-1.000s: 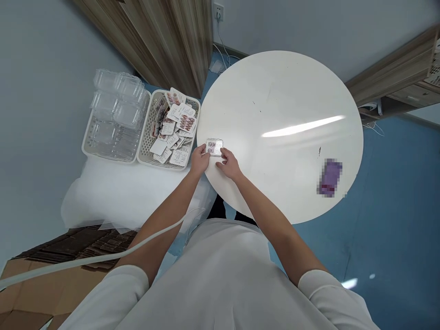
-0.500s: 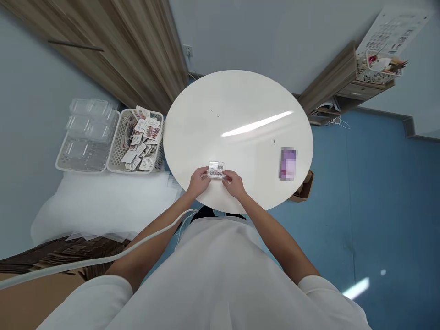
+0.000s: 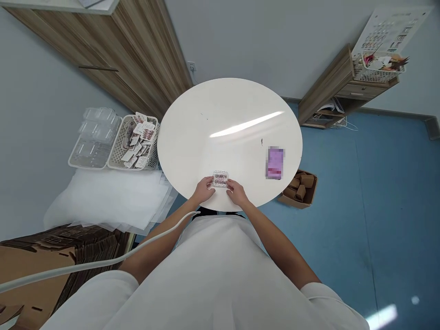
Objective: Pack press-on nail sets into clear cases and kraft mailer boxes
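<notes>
A small clear plastic case (image 3: 220,178) with two rows of tiny dark reddish pieces is at the near side of the round white table (image 3: 233,101). My left hand (image 3: 204,189) grips its left edge, with the thumb toward me and the fingers at the side. On the right edge, my right hand (image 3: 236,192) grips it in the same way. Whether the case rests on the tabletop or sits slightly above it, I cannot tell.
A blurred purple item (image 3: 275,162) lies at the table's right. Left of the table stand a white basket of printed cards (image 3: 117,151) and a basket of clear plastic boxes (image 3: 77,158), above white sheets (image 3: 103,197). A cardboard box (image 3: 312,190) is on the floor. A white cable (image 3: 154,234) crosses my left arm.
The view has shifted, and more of the cardboard box on the floor shows. Both hands and the case have come closer to the near table edge. Its two rows of pieces now show more fully.
</notes>
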Demonstrator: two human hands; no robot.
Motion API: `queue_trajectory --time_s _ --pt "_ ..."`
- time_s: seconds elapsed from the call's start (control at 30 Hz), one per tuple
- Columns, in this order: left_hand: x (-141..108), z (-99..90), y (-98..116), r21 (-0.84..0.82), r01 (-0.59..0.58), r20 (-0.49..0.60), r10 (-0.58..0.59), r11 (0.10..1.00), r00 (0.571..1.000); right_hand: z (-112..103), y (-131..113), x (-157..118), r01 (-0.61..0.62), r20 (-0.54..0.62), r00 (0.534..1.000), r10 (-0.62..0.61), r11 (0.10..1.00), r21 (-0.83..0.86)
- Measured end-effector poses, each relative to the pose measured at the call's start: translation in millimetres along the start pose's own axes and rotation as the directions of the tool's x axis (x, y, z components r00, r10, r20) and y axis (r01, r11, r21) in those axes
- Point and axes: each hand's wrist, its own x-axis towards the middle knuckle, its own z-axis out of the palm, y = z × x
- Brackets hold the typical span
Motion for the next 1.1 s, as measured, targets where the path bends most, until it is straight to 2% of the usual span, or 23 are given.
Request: queue_trajectory --time_s 0.27,0.4,0.5,0.57,0.67,0.77,0.83,0.97,1.1 --pt "4.1 -5.5 -3.2 0.112 -0.086 0.089 0.076 0.990 0.993 3.2 -3.4 -3.5 0.033 -0.003 0.999 -0.033 0.991 -0.133" --pt "-2.2 -14.4 -8.0 0.184 -0.143 0.128 0.120 0.973 0.984 5.8 -9.0 -17.2 0.113 -0.054 0.989 -0.136 0.945 -0.308" --pt "-11.2 -25.1 -12.8 0.244 -0.253 0.179 0.213 0.936 0.960 8.7 -11.5 -30.2 0.241 0.087 0.970 -0.227 0.847 -0.474" --pt "-16.4 -32.8 -15.9 0.305 -0.339 0.223 0.279 0.890 0.934 11.7 -11.3 -35.7 0.310 0.195 0.951 -0.241 0.759 -0.573" --pt "-22.0 -42.3 -19.3 0.388 -0.433 0.297 0.334 0.814 0.895 18.1 -10.0 -36.7 0.339 0.236 0.941 -0.243 0.669 -0.661" --pt "-26.2 -47.1 -20.2 0.419 -0.489 0.361 0.354 0.765 0.863 24.3 -12.4 -32.9 0.306 0.203 0.951 -0.231 0.644 -0.701" --pt "-28.7 -47.4 -20.2 0.433 -0.503 0.372 0.360 0.748 0.855 26.4 -18.1 -30.2 0.227 0.134 0.973 -0.189 0.666 -0.710" --pt "-31.2 -45.8 -22.8 0.484 -0.470 0.281 0.378 0.738 0.882 24.9 -35.9 -26.7 0.070 0.045 0.998 -0.053 0.743 -0.666" --pt "-28.0 -48.4 -29.7 0.529 -0.441 0.239 0.371 0.726 0.897 20.1 -47.4 -30.6 0.026 0.034 0.999 -0.007 0.798 -0.602"
